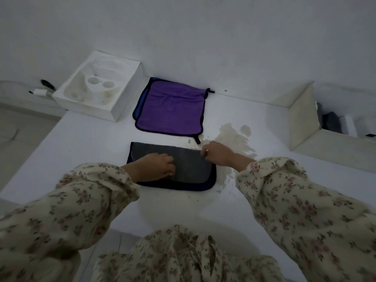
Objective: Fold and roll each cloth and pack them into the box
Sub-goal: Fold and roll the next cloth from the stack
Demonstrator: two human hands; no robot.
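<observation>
Looks like somebody's home to me, a plain room, not a shop or a lab. There's a bare white wall [183, 37] and a low white worktop [81, 143] run right up against it. The worktop has a yellowish stain [234, 137] toward its right side, and pale floor tiles [24, 135] show off its left edge. A white box [120, 94] with a moulded insert sits at the far left corner. Past it, what looks like a charger [38, 91] lies on a ledge. A recess [305, 119] on the right holds odds and ends, too dim to make out. The loose floral sleeves [81, 192] read as house clothes.
</observation>
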